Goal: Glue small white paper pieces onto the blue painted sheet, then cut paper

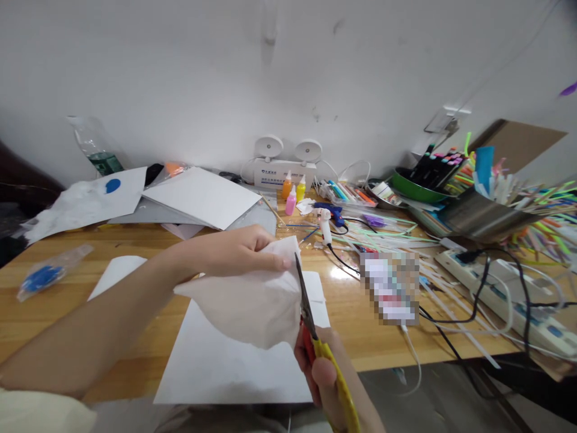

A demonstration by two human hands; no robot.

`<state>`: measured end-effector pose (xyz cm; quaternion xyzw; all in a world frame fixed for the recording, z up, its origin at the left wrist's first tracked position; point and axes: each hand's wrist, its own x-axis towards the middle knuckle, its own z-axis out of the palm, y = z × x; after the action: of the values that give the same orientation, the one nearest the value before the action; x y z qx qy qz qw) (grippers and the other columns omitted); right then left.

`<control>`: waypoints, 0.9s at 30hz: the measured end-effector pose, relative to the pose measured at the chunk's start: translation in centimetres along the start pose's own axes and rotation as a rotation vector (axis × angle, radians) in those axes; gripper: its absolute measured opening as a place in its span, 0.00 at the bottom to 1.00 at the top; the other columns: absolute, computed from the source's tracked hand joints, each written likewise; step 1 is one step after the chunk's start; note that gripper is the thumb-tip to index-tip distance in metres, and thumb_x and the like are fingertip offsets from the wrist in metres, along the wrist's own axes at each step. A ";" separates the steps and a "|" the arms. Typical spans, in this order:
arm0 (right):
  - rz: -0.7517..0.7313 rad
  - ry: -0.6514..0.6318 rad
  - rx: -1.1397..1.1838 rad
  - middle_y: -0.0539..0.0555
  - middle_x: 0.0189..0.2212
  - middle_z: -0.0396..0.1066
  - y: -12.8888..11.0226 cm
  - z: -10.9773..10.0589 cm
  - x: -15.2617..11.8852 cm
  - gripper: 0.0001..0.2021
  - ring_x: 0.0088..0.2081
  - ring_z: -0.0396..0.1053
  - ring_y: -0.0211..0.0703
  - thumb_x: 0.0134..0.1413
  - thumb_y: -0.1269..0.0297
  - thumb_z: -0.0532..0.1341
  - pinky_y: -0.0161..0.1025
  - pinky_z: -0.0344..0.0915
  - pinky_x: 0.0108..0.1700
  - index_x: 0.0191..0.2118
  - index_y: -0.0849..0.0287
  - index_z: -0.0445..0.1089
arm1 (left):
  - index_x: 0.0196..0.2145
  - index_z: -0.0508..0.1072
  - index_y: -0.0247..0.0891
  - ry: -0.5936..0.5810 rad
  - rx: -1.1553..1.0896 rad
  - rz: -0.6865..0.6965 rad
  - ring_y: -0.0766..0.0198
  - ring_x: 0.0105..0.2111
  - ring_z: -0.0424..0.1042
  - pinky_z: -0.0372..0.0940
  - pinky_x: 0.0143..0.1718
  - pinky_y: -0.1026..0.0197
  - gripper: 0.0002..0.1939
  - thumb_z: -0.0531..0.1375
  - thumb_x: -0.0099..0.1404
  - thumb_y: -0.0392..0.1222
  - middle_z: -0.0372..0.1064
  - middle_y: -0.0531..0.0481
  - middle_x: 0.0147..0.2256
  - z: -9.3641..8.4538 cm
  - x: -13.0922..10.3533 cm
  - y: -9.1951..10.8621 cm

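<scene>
A thin white sheet, soft like tissue or cloth, hangs from my left hand, whose thumb and fingers pinch its upper edge. My right hand grips a pair of scissors with yellow and red handles. Their dark blades point up and away, against the right edge of the sheet. Whether the blades are fully closed on it I cannot tell. Beneath the hanging sheet, white paper lies flat at the table's front edge.
White boards lie at the back left. A white glue gun and small paint bottles stand mid-table. A phone-like blurred object, a power strip with cables, and a metal container of sticks crowd the right side.
</scene>
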<state>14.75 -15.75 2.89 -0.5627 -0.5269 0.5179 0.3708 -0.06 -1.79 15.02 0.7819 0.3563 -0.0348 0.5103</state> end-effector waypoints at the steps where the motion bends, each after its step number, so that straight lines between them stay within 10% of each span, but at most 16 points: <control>1: -0.002 -0.006 0.005 0.48 0.10 0.53 0.1 0.0 0.0 0.25 0.17 0.54 0.35 0.39 0.39 0.54 0.32 0.47 0.15 0.14 0.58 0.54 | 0.25 0.67 0.37 -0.005 -0.004 0.000 0.72 0.16 0.58 0.53 0.15 0.71 0.16 0.53 0.57 0.53 0.61 0.55 0.19 0.0 0.0 0.0; 10: -0.024 0.090 0.096 0.44 0.09 0.45 0.4 0.6 0.0 0.35 0.14 0.46 0.30 0.23 0.25 0.45 0.31 0.39 0.14 0.13 0.59 0.52 | 0.22 0.64 0.35 -0.016 -0.033 0.044 0.73 0.17 0.55 0.51 0.15 0.71 0.17 0.53 0.57 0.52 0.57 0.55 0.19 0.0 0.0 0.2; 27: -0.010 -0.077 0.047 0.46 0.15 0.52 -1.8 -0.2 -0.8 0.27 0.18 0.52 0.33 0.44 0.36 0.46 0.32 0.48 0.19 0.20 0.59 0.57 | 0.25 0.68 0.35 -0.117 -0.049 0.037 0.72 0.18 0.55 0.50 0.17 0.70 0.17 0.52 0.58 0.52 0.58 0.55 0.20 0.6 0.4 -0.4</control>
<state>14.63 -16.21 4.78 -0.5307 -0.5314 0.5496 0.3660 0.20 -1.98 14.25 0.7724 0.3122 -0.0622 0.5497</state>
